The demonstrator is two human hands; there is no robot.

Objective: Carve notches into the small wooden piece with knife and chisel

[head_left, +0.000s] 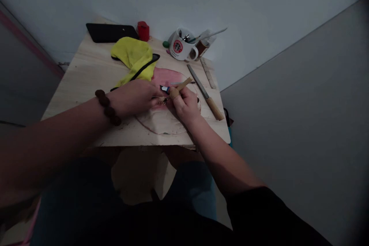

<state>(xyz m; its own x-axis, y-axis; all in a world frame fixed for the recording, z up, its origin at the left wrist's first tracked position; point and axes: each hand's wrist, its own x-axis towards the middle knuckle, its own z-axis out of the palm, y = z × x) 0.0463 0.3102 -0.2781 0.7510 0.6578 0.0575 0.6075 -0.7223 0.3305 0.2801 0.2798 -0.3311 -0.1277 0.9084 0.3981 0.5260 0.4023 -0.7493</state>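
Note:
My right hand (186,104) is closed around a wooden-handled tool (181,87) whose handle sticks up to the right. My left hand (135,97), with a dark bead bracelet (107,107) on the wrist, has its fingers curled against a small object at the tool's tip, too small to name. A small blue piece (165,88) shows between the two hands. Both hands rest on a pale round sheet (161,123) with a pinkish patch, lying on the wooden table (86,80).
A file with a wooden handle (205,93) and a ruler (208,72) lie to the right. Behind are a yellow cloth (134,58), a black tablet (111,32), a red box (143,30) and a white mug (180,47) holding tools. Walls close in behind and right.

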